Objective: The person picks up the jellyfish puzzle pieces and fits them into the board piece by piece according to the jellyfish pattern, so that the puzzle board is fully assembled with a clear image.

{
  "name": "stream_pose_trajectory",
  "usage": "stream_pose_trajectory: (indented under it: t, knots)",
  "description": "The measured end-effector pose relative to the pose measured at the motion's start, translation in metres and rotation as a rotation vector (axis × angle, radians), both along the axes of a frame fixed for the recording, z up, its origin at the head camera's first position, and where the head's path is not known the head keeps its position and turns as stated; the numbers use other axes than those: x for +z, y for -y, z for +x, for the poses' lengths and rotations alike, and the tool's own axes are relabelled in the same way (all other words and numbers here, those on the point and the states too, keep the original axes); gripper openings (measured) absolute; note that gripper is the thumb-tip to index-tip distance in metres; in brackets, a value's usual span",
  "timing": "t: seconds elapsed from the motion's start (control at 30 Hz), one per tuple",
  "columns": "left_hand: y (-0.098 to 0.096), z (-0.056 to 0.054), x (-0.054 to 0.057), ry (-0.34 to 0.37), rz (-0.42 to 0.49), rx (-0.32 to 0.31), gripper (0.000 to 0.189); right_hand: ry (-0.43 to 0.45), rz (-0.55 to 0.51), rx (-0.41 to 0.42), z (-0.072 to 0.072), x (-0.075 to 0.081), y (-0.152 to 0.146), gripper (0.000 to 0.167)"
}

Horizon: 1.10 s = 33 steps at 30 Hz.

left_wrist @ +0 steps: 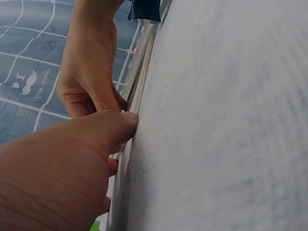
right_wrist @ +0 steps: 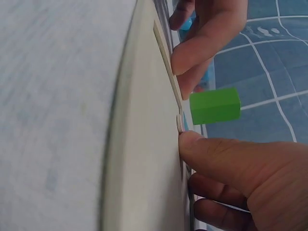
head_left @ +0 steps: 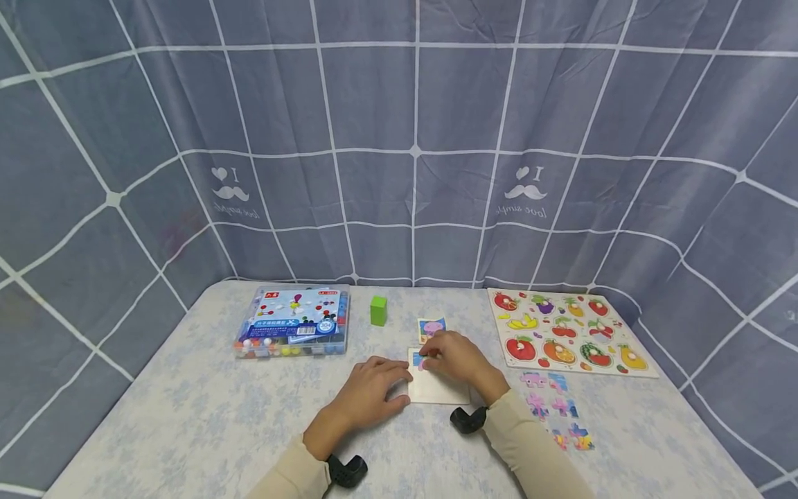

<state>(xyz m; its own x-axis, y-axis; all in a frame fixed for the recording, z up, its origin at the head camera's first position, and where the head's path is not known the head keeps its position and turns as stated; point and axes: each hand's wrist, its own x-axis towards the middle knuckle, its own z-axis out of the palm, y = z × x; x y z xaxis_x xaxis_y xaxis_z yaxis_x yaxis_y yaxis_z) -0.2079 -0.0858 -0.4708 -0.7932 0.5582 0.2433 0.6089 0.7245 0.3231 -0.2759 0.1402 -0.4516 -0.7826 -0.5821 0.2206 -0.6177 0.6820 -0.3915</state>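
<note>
A pale puzzle board [head_left: 439, 388] lies flat before me, with a blue and pink puzzle piece [head_left: 418, 361] at its far left corner. My right hand [head_left: 460, 359] pinches that jigsaw piece between thumb and fingers, low over the board; in the right wrist view a piece edge [right_wrist: 180, 123] sits slightly raised by the thumb. With its thumb and fingertips, my left hand [head_left: 373, 391] touches the board's left edge. Just behind the board is a small picture card [head_left: 431, 326] with a pink figure, partly covered by the right hand.
Several loose jigsaw pieces [head_left: 536, 403] lie right of the board, some behind the right sleeve. A fruit puzzle board [head_left: 548, 323] lies farther back on the right. Back left are a clear plastic box [head_left: 293, 322] of coloured parts and a green block [head_left: 378, 311]. A grid-patterned curtain [head_left: 374, 187] closes the back.
</note>
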Motion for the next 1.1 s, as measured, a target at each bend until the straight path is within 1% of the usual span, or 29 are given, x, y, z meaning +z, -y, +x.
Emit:
stream_pose_trajectory:
  t: [0.1,0.17,0.27,0.33,0.43,0.53,0.57,0.63,0.73,0.8,0.83,0.93,1.1]
  knots:
    - [0.000,0.000,0.000,0.000,-0.003,-0.002,0.029,0.019,-0.002,0.016,0.000,-0.001,-0.001,0.013]
    - [0.000,0.000,0.000,0.004,-0.005,-0.003,0.029,0.020,0.011,0.044,0.000,0.000,-0.003,0.016]
    - [0.000,-0.001,-0.002,0.020,-0.008,-0.002,0.031,0.039,0.053,0.098,0.000,0.001,-0.007,0.027]
    - [0.000,-0.001,-0.003,0.035,-0.013,0.002,0.031,0.082,0.055,0.120,0.003,0.003,-0.013,0.035]
    - [0.000,-0.001,-0.005,0.047,-0.021,0.010,0.032,0.143,0.012,0.130,0.011,0.009,-0.032,0.040]
    - [-0.001,-0.001,-0.005,0.039,-0.018,0.014,0.033,0.182,-0.039,0.104,0.023,0.015,-0.064,0.036]
    - [-0.001,-0.001,-0.004,0.035,-0.014,0.014,0.033,0.180,-0.040,0.092,0.026,0.017,-0.077,0.035]
    - [0.000,0.000,-0.002,0.031,-0.004,0.011,0.033,0.175,-0.027,0.036,0.034,0.019,-0.104,0.032]
    - [0.001,0.002,0.001,0.031,0.008,0.010,0.032,0.141,0.031,-0.089,0.046,0.021,-0.141,0.027]
    - [0.001,0.002,0.001,0.028,0.012,0.009,0.032,0.107,0.084,-0.178,0.053,0.021,-0.161,0.025]
    - [0.002,0.002,0.001,0.028,0.015,0.009,0.032,0.089,0.113,-0.205,0.055,0.020,-0.169,0.025]
    - [0.002,0.001,0.000,0.031,0.019,0.009,0.032,0.050,0.165,-0.261,0.060,0.014,-0.185,0.026]
    - [0.000,0.000,-0.002,0.034,0.014,0.014,0.032,-0.016,0.192,-0.292,0.061,0.004,-0.191,0.026]
